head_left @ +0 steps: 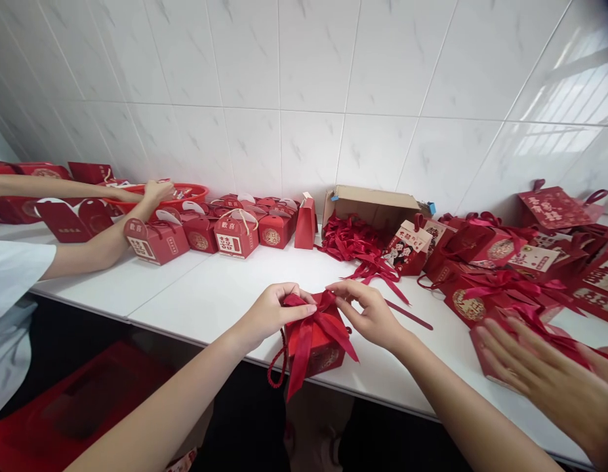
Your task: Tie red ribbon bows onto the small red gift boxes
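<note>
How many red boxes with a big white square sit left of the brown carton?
2: one red box beside the white-sleeved co-worker's forearm, and another red box nearer the brown carton. More may hide behind.

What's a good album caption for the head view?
Left hand and right hand pinch a bow on a red box.
</note>
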`<act>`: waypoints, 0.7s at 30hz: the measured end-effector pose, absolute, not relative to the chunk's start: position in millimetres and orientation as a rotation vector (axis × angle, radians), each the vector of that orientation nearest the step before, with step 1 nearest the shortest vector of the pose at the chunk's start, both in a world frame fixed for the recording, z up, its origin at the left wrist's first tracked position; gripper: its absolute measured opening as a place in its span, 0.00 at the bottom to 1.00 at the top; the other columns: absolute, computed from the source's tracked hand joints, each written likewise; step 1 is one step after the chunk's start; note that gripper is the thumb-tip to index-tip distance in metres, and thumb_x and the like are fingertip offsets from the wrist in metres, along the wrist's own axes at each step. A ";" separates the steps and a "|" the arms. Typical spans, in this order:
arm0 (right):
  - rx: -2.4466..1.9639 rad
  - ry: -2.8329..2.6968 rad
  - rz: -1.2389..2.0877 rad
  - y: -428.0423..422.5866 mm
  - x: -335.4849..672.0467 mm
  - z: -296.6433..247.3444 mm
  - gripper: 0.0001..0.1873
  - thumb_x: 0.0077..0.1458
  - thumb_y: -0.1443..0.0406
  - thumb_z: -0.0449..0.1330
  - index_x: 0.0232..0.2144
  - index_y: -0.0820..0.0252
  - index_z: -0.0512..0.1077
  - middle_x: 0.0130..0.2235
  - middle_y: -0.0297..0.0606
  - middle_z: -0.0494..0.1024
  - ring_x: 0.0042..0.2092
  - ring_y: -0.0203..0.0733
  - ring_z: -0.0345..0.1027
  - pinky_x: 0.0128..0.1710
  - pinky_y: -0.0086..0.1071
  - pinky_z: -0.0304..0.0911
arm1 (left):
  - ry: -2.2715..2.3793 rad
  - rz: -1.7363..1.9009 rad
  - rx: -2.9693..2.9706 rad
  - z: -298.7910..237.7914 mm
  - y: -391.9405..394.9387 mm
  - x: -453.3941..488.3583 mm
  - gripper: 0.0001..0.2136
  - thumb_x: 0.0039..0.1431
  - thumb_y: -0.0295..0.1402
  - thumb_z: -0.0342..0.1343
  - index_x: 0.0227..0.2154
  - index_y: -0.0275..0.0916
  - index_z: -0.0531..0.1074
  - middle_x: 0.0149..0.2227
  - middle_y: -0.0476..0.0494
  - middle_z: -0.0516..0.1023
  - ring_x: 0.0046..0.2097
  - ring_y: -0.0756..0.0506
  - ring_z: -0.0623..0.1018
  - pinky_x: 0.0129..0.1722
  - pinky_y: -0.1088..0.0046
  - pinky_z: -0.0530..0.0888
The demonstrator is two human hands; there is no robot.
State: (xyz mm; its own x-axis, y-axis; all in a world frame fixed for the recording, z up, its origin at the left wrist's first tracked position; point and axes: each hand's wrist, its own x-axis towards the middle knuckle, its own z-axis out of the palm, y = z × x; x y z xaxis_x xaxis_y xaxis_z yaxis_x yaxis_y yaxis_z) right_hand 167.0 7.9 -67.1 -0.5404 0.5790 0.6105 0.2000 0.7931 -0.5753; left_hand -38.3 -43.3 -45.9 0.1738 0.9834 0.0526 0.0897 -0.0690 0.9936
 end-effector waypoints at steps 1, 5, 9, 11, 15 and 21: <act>-0.570 -2.120 0.558 8.0 166.4 -67.3 0.10 0.58 0.69 0.52 0.42 0.59 0.70 0.34 0.38 0.76 0.34 0.37 0.67 0.33 0.31 0.64 | 1.127 1.078 1.403 -46.0 -43.2 -38.1 0.14 0.47 0.34 0.63 0.20 0.36 0.62 0.37 0.44 0.78 0.36 0.49 0.75 0.37 0.73 0.69; -0.566 -2.086 0.539 8.3 164.6 -67.8 0.10 0.57 0.68 0.55 0.42 0.59 0.70 0.33 0.37 0.76 0.32 0.35 0.66 0.31 0.29 0.63 | 1.107 1.067 1.409 -45.9 -43.0 -37.4 0.15 0.47 0.35 0.63 0.20 0.36 0.61 0.36 0.44 0.77 0.37 0.48 0.75 0.37 0.72 0.69; -0.510 -2.115 0.520 6.7 161.9 -64.7 0.14 0.55 0.70 0.55 0.45 0.57 0.70 0.34 0.37 0.75 0.32 0.35 0.64 0.30 0.29 0.61 | 1.100 1.068 1.415 -44.3 -42.9 -36.1 0.15 0.48 0.35 0.63 0.20 0.37 0.61 0.34 0.45 0.77 0.37 0.47 0.74 0.38 0.71 0.69; -0.521 -2.118 0.536 4.4 159.3 -62.1 0.12 0.55 0.70 0.55 0.42 0.57 0.71 0.32 0.36 0.74 0.31 0.35 0.64 0.30 0.29 0.60 | 1.095 1.070 1.414 -42.8 -43.4 -34.7 0.15 0.49 0.36 0.62 0.19 0.37 0.60 0.35 0.44 0.77 0.36 0.48 0.74 0.38 0.71 0.69; -0.626 -2.034 0.608 -1.8 151.4 -59.7 0.08 0.52 0.72 0.52 0.34 0.59 0.69 0.29 0.34 0.72 0.29 0.34 0.61 0.28 0.29 0.58 | 1.157 1.079 1.495 -40.5 -45.4 -31.0 0.14 0.50 0.37 0.60 0.20 0.37 0.62 0.34 0.45 0.77 0.33 0.49 0.72 0.35 0.73 0.68; -0.699 -1.973 0.720 -5.7 142.0 -61.8 0.06 0.48 0.71 0.53 0.28 0.57 0.60 0.24 0.28 0.64 0.25 0.33 0.57 0.24 0.27 0.55 | 1.233 1.078 1.590 -39.3 -46.8 -29.0 0.14 0.47 0.37 0.61 0.20 0.37 0.63 0.30 0.46 0.77 0.31 0.50 0.71 0.33 0.74 0.67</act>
State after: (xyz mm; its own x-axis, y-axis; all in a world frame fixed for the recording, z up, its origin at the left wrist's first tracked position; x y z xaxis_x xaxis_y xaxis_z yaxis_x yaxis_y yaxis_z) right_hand 142.0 -5.7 -61.8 -0.4401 0.7104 0.5492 0.1894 0.6714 -0.7165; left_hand -29.0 -46.8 -39.3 0.1487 0.9796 0.1349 0.2645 -0.1708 0.9491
